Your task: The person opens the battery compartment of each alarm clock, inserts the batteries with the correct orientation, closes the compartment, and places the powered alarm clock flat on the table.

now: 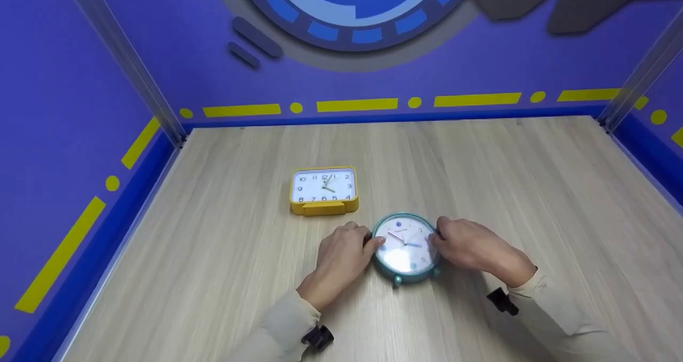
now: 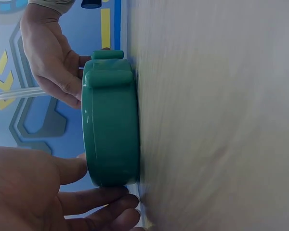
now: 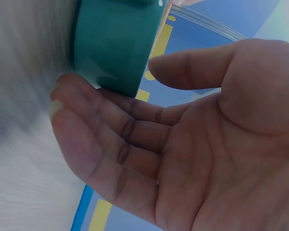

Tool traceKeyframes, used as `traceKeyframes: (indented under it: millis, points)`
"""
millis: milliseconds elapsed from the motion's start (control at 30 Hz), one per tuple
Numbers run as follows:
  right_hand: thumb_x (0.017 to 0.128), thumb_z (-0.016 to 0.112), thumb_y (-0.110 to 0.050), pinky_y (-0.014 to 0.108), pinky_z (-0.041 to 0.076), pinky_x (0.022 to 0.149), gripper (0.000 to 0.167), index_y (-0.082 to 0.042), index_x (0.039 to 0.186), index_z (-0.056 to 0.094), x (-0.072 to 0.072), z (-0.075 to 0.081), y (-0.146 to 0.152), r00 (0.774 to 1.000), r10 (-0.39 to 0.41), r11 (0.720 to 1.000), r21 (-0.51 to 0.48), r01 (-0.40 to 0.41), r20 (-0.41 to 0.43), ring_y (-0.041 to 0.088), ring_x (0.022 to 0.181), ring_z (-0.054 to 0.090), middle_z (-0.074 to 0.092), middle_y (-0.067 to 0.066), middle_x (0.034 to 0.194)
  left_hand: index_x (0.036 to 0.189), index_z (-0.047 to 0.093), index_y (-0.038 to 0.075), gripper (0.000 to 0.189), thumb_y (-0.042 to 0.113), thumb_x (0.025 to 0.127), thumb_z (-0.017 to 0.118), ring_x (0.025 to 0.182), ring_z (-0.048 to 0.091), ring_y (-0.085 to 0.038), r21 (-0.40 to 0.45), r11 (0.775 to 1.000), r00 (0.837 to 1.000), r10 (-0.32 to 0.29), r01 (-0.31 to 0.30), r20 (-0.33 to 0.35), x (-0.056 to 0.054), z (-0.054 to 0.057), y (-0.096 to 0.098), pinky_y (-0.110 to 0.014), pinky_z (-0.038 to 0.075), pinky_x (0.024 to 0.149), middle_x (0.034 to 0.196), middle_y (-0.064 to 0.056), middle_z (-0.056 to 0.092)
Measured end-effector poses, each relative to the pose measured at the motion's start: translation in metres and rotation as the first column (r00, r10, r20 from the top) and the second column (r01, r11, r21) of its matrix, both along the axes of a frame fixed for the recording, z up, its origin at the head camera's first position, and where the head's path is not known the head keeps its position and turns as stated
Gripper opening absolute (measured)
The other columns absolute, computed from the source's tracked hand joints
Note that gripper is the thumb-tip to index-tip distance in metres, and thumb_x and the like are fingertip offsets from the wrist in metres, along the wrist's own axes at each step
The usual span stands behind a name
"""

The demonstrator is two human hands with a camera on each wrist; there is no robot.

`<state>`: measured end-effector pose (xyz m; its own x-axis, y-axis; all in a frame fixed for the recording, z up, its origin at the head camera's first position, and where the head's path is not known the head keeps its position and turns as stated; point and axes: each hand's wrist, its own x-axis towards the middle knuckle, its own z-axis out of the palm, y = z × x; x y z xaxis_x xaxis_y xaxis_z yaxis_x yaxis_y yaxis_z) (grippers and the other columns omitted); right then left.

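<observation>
A round teal clock [image 1: 408, 258] with a white dial lies face up on the wooden table, its small feet toward me. My left hand [image 1: 344, 252] holds its left side, thumb over the rim at the dial and fingers along the side wall. On the opposite side, my right hand [image 1: 469, 244] grips the rim, with its thumb at the dial's edge. In the left wrist view, the clock's smooth green side [image 2: 111, 130] rests against the tabletop. The right wrist view shows curled fingers [image 3: 77, 139] by the clock's lower edge.
A yellow rectangular clock [image 1: 324, 208] with a white dial lies face up behind and left of the teal one. Blue printed panels [image 1: 352, 84] with yellow dashes wall the table [image 1: 213, 244] at the back and both sides.
</observation>
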<state>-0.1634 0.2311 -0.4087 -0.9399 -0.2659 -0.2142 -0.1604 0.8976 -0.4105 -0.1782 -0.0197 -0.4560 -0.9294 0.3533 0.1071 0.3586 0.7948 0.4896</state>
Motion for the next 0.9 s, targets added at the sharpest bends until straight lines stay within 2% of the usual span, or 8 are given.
traceKeyframes:
  millis: [300,500,700,900]
  points:
    - [0.108,0.057,-0.021,0.044,0.046,0.074,0.028,0.007,0.112,0.061,0.001,0.001,0.000,0.999,0.014,0.999,0.032,-0.015,0.042,0.024,0.079,0.053,0.056,0.007,0.085,0.097,0.077,0.011,0.033,0.041,0.104,0.069,0.076,0.057,-0.016,-0.018,1.000,1.000,0.016,-0.016,-0.011,0.001,0.001,0.000,-0.035,0.046,0.065,0.081,0.004,0.057]
    - [0.109,0.057,-0.026,0.043,0.044,0.073,0.031,0.005,0.111,0.063,0.003,0.003,0.002,0.997,0.030,0.994,0.104,-0.037,0.069,0.024,0.078,0.051,0.053,0.005,0.082,0.090,0.075,0.011,0.034,0.040,0.105,0.069,0.071,0.055,-0.015,-0.051,0.998,1.000,0.024,-0.024,0.012,0.003,0.007,-0.002,-0.035,0.045,0.062,0.076,0.003,0.055]
    - [0.110,0.055,-0.029,0.047,0.046,0.076,0.035,0.005,0.113,0.063,0.004,0.005,0.002,0.991,0.057,0.988,0.136,-0.073,0.119,0.025,0.080,0.052,0.055,0.006,0.085,0.073,0.064,0.015,0.038,0.036,0.105,0.068,0.059,0.045,-0.012,-0.078,0.997,0.998,-0.023,0.028,0.057,0.006,0.014,-0.005,-0.032,0.037,0.054,0.063,0.005,0.048]
    - [0.111,0.054,-0.027,0.050,0.048,0.081,0.035,0.007,0.116,0.062,0.004,0.005,0.001,0.988,0.064,0.988,0.129,-0.082,0.138,0.026,0.083,0.053,0.057,0.008,0.090,0.074,0.061,0.013,0.038,0.035,0.105,0.067,0.060,0.044,-0.012,-0.073,0.996,0.995,-0.051,0.057,0.082,0.009,0.016,-0.002,-0.032,0.037,0.056,0.065,0.003,0.047]
